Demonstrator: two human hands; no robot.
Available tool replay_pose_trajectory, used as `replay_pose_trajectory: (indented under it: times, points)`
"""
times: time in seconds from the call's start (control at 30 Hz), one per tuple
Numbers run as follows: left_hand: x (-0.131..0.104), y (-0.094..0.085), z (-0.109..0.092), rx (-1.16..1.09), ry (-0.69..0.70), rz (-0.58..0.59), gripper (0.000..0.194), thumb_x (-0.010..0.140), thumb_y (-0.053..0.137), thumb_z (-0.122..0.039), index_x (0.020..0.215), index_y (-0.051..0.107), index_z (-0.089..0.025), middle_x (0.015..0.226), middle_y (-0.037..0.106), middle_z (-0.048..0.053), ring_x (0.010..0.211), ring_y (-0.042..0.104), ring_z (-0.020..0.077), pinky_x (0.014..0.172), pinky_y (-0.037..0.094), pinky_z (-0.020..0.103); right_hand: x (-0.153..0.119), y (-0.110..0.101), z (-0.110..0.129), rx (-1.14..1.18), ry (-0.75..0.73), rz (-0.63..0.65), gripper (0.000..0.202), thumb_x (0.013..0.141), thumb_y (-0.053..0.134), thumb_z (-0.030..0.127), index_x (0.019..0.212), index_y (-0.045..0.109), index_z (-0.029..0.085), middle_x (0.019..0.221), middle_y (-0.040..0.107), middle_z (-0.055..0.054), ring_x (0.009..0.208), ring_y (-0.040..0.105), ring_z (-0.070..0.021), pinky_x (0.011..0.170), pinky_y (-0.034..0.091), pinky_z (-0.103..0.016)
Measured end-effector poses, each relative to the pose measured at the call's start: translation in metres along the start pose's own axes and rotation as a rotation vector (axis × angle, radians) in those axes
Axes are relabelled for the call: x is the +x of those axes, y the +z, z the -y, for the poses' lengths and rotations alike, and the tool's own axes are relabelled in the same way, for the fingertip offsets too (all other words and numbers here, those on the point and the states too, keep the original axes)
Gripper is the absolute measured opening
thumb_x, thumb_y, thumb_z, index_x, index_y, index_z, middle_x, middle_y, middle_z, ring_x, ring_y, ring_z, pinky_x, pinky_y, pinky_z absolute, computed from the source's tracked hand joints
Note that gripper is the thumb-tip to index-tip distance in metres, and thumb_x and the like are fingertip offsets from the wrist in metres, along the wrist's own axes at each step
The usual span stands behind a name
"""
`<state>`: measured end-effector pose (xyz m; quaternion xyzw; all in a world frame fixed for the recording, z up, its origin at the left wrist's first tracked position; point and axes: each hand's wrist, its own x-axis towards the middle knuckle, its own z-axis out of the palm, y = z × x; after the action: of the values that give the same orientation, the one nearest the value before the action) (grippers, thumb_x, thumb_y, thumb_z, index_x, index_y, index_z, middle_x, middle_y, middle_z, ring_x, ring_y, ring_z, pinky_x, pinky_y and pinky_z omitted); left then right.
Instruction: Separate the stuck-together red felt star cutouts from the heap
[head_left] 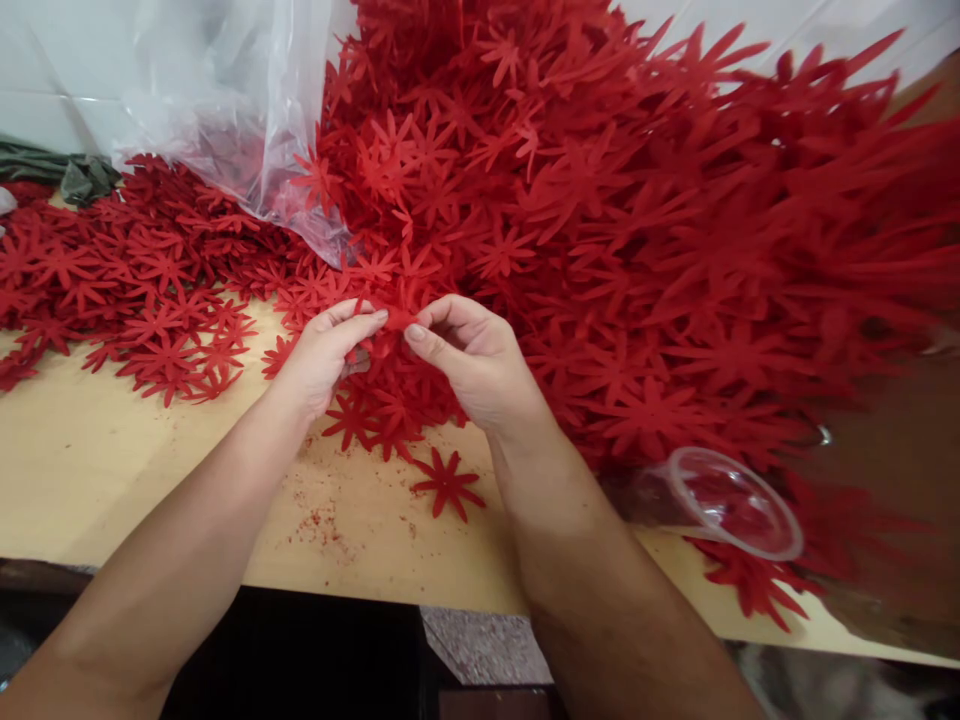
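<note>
My left hand and my right hand meet at the front of a big heap of red fabric flower cutouts. Between them is one red flower cutout, pinched by thumb and fingers on both sides. Its outline blends into the red pieces behind, so how many layers are held cannot be made out. Just below the hands, a single star-shaped cutout lies flat on the wooden table.
A clear plastic bag stands against the white tiled wall, with a lower pile of cutouts at left. A clear plastic cup lies tipped at right. Dark green fabric sits at the far left. Red crumbs dot the tabletop.
</note>
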<state>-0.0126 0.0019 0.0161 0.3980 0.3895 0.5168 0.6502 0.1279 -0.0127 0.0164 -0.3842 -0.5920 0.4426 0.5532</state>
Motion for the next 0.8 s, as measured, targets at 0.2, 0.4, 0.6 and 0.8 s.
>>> replay_pose_trajectory:
  times: [0.2, 0.4, 0.6, 0.8]
  points:
    - [0.012, -0.012, -0.006, -0.178, 0.047, -0.199, 0.023, 0.060, 0.067, -0.021, 0.063, 0.045, -0.019, 0.048, 0.037, -0.010, 0.039, 0.028, 0.0023, 0.041, 0.029, 0.018, 0.003, -0.010, -0.003, 0.099, -0.019, -0.112, 0.025, 0.070, 0.066, 0.040, 0.070, 0.047, 0.023, 0.065, 0.049, 0.005, 0.059, 0.048, -0.0075, 0.060, 0.047, -0.025]
    - [0.008, -0.007, -0.005, -0.077, 0.083, -0.186, 0.022, 0.059, 0.068, -0.023, 0.069, 0.049, -0.019, 0.055, 0.044, -0.008, 0.041, 0.031, 0.0020, 0.041, 0.028, 0.017, 0.008, -0.016, -0.014, 0.047, -0.019, -0.231, 0.018, 0.070, 0.062, 0.024, 0.070, 0.045, 0.023, 0.069, 0.051, 0.004, 0.060, 0.050, -0.0083, 0.059, 0.048, -0.026]
    - [0.003, 0.000, 0.000, 0.055, 0.170, -0.103, 0.017, 0.063, 0.068, -0.023, 0.065, 0.052, -0.018, 0.059, 0.046, -0.006, 0.049, 0.037, 0.0037, 0.044, 0.030, 0.017, 0.006, -0.013, -0.013, -0.576, -0.329, -0.469, 0.014, 0.069, 0.060, 0.014, 0.079, 0.054, 0.021, 0.091, 0.057, -0.006, 0.093, 0.055, -0.0202, 0.087, 0.044, -0.042]
    - [0.000, 0.005, 0.005, 0.181, 0.298, -0.026, 0.015, 0.069, 0.065, -0.021, 0.062, 0.052, -0.017, 0.060, 0.048, -0.006, 0.057, 0.041, 0.0048, 0.058, 0.037, 0.018, -0.007, 0.004, 0.001, -0.636, -0.317, -0.261, 0.022, 0.080, 0.058, 0.040, 0.070, 0.056, 0.021, 0.071, 0.058, -0.002, 0.070, 0.054, -0.0146, 0.072, 0.044, -0.033]
